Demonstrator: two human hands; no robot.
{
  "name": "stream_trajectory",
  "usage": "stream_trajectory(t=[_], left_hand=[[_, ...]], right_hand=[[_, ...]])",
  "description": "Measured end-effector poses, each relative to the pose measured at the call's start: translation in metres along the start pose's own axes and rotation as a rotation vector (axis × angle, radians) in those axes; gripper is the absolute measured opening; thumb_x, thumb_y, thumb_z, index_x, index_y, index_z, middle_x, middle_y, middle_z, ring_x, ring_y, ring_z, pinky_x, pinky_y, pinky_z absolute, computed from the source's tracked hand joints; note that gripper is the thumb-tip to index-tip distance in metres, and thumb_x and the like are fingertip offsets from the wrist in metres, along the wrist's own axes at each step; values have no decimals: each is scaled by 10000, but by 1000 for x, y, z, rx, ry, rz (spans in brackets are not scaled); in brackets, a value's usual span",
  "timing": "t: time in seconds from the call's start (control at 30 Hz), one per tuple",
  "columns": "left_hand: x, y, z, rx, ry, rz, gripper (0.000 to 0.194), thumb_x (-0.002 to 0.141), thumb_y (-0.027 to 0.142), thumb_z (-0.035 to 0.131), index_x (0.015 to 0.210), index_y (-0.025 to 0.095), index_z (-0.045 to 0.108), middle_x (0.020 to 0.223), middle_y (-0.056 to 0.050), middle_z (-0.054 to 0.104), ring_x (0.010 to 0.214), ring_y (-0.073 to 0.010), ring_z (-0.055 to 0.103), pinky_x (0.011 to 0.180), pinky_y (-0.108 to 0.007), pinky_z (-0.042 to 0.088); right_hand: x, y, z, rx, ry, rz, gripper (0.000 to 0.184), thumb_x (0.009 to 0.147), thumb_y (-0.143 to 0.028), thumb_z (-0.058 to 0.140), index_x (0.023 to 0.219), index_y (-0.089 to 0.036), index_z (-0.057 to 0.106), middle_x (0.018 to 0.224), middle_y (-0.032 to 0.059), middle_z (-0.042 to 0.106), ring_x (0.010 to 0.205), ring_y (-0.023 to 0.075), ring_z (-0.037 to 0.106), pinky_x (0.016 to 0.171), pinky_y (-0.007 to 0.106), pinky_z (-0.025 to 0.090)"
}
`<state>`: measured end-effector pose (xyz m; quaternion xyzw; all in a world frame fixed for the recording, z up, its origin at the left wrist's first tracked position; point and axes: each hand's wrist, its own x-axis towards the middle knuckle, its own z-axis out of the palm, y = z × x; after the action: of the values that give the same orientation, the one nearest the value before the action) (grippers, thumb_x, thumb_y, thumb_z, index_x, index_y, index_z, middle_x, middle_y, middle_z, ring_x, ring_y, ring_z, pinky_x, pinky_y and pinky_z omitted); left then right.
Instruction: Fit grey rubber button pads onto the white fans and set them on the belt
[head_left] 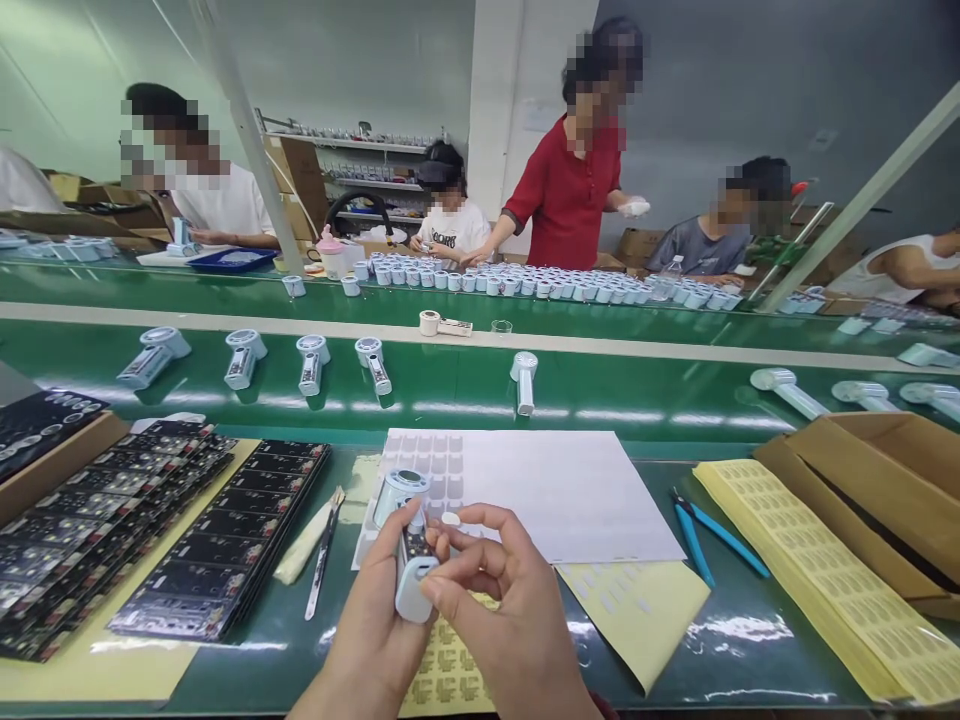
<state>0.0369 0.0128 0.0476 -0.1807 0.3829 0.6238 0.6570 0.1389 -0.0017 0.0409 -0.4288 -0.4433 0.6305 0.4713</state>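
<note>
My left hand [371, 615] is wrapped around a light-blue handheld fan [412, 592] with a round head and a short handle. Its head points away from me, and a dark circuit board shows in the open handle. With thumb and fingers bent, my right hand [514, 595] grips the near end of the handle. A small white oval piece [450, 519] shows at my right index fingertip; whether it is held there I cannot tell. Beneath the hands lie a white sheet [547, 490] and a yellow label sheet [442, 670].
Stacked black circuit boards [225, 540] lie left, beside tweezers [324, 560]. On the right are blue-handled cutters [694, 545], yellow label sheets [832, 590] and a cardboard box [877, 490]. Several fans stand on the green conveyor belt [450, 390]. Co-workers [574, 195] are across it.
</note>
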Motion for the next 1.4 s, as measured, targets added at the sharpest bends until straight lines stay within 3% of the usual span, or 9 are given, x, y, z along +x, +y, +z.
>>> stream_trajectory(t=[0.2, 0.37, 0.47, 0.6, 0.7, 0.8, 0.97, 1.17, 1.4], left_hand=[[-1, -4, 3, -57, -13, 3, 200, 945, 154, 509, 749, 124, 533, 598, -7, 514, 482, -81, 550, 455, -165, 519], [-15, -7, 10, -77, 48, -53, 225, 982, 175, 443, 796, 107, 549, 640, -17, 550, 439, -55, 559, 430, -122, 508], [-19, -7, 7, -22, 31, -101, 191, 972, 151, 451, 854, 85, 585, 672, -29, 578, 412, -44, 545, 409, -115, 500], [-9, -11, -11, 347, -37, 46, 83, 874, 60, 573, 822, 82, 634, 674, -57, 640, 499, -111, 633, 549, -229, 608], [6, -17, -34, 636, -59, 172, 108, 776, 52, 684, 878, 87, 672, 840, -135, 740, 787, -235, 749, 776, -305, 625], [22, -22, -53, 782, -129, 205, 270, 713, 151, 769, 967, 125, 681, 1023, -148, 761, 1004, -295, 725, 903, -331, 583], [33, -27, -64, 833, -159, 293, 426, 608, 239, 838, 988, 160, 663, 1008, -129, 773, 1049, -334, 706, 973, -421, 542], [28, -27, -58, 836, -131, 261, 516, 618, 246, 839, 1086, 157, 641, 1075, -127, 769, 1047, -292, 711, 950, -351, 541], [21, -21, -40, 770, -133, 175, 556, 634, 478, 850, 1063, 153, 714, 908, -98, 779, 769, -237, 737, 627, -276, 570]], right_hand=[[-4, 3, 2, -106, -10, -38, 376, 682, -170, 697, 1039, -234, 601, 684, -24, 748, 1076, 250, 703, 918, 354, 568], [-5, 13, -3, -325, 111, -350, 599, 657, -154, 742, 1215, -284, 568, 1020, 23, 711, 976, 237, 716, 726, 295, 604], [2, 15, -23, -256, 82, -203, 691, 682, -236, 801, 1297, -290, 489, 1072, 43, 692, 843, 214, 720, 643, 290, 594], [8, 21, -68, -284, 31, -118, 387, 870, -450, 656, 1181, -241, 559, 1086, 76, 654, 886, 215, 678, 617, 283, 555], [3, 31, -94, -514, 53, -135, 189, 901, -391, 605, 873, -208, 642, 1101, 83, 612, 939, 217, 626, 646, 276, 516], [-3, 43, -105, -605, 48, -123, 138, 882, -273, 596, 771, -204, 639, 946, 52, 614, 861, 202, 612, 747, 312, 501], [-3, 54, -107, -711, 59, -148, 102, 859, -180, 557, 784, -200, 623, 951, 53, 607, 761, 193, 582, 747, 353, 442], [-7, 42, -112, -659, -31, -184, 80, 854, -210, 598, 780, -208, 628, 938, 32, 597, 742, 158, 550, 708, 296, 433], [-9, 12, -79, -252, -116, -97, 151, 876, -334, 652, 807, -205, 612, 925, 23, 572, 739, 138, 511, 545, 243, 341]])
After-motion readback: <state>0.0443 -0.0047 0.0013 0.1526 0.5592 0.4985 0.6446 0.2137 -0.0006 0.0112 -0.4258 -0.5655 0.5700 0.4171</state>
